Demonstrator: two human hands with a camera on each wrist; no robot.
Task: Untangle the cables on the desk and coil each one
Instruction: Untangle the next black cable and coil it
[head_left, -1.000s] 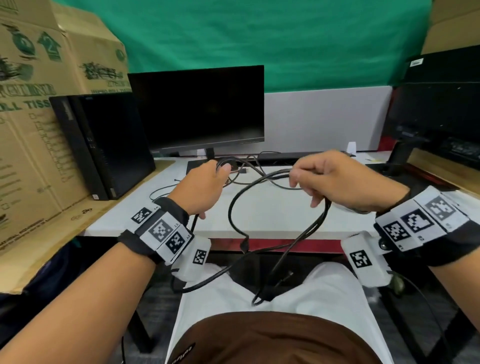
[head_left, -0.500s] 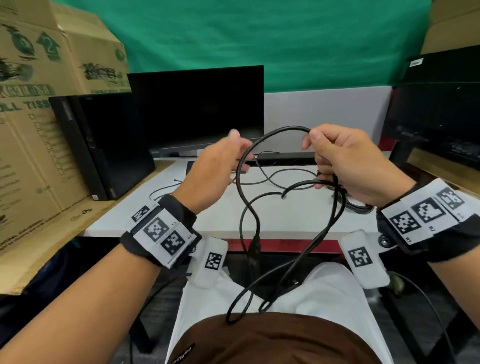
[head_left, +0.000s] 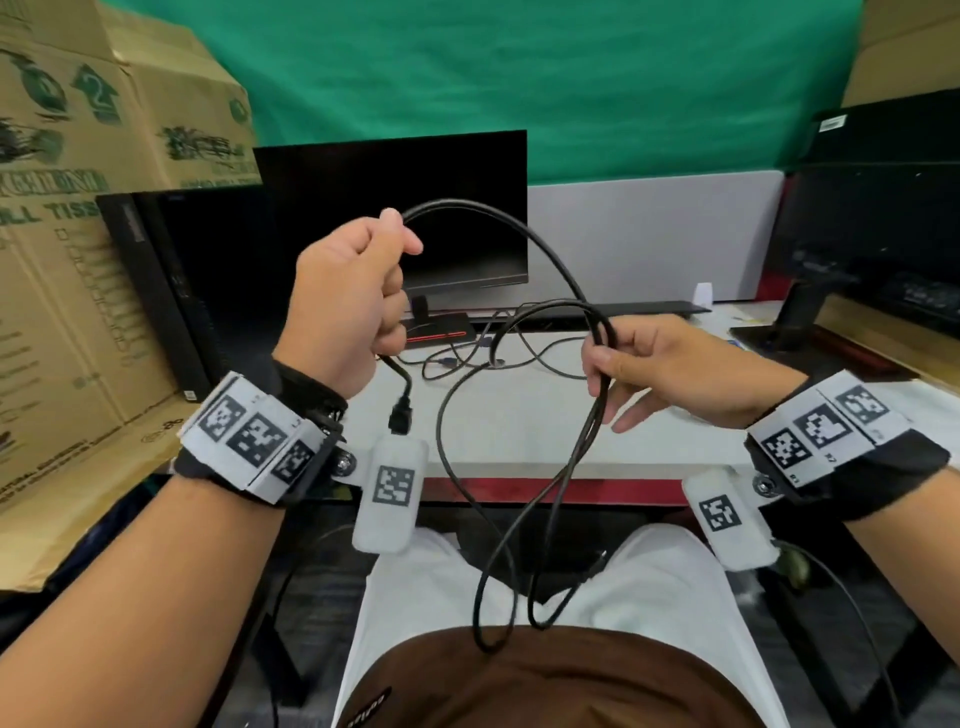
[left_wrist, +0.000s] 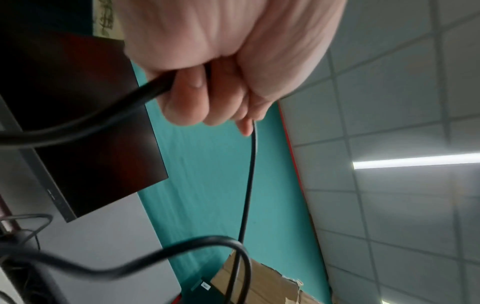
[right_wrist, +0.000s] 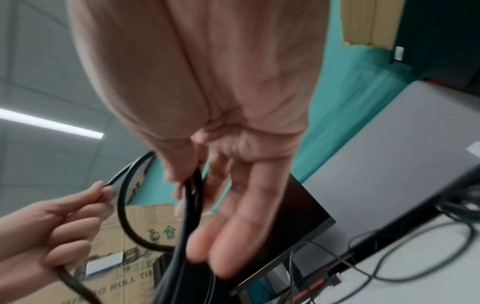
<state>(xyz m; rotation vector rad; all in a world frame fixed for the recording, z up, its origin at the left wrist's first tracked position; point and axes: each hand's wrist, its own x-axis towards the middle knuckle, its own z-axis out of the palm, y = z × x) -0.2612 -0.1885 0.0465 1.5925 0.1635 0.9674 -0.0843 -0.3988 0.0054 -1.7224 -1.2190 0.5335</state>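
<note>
A thick black cable (head_left: 524, 236) arcs in the air between my hands over the desk edge. My left hand (head_left: 358, 291) is raised in front of the monitor and grips the cable in a fist, and the cable's plug (head_left: 401, 415) dangles just below it. In the left wrist view the fist (left_wrist: 221, 72) is curled round the black cable (left_wrist: 103, 115). My right hand (head_left: 654, 358) is lower and pinches two or three gathered strands between thumb and forefinger, its other fingers (right_wrist: 233, 236) held out straight. The loops (head_left: 498, 571) hang down to my lap.
Thinner cables (head_left: 524, 358) lie tangled on the white desk (head_left: 519, 436) behind my hands. A dark monitor (head_left: 395, 208) stands behind them, and a black computer tower (head_left: 171, 291) and cardboard boxes (head_left: 78, 208) are at the left. A second monitor (head_left: 872, 234) stands at the right.
Both hands have lifted the cable off the desk. The left hand rose and moved left, the right hand came back down, and the arc between them widened. The plug now hangs below the left hand.
</note>
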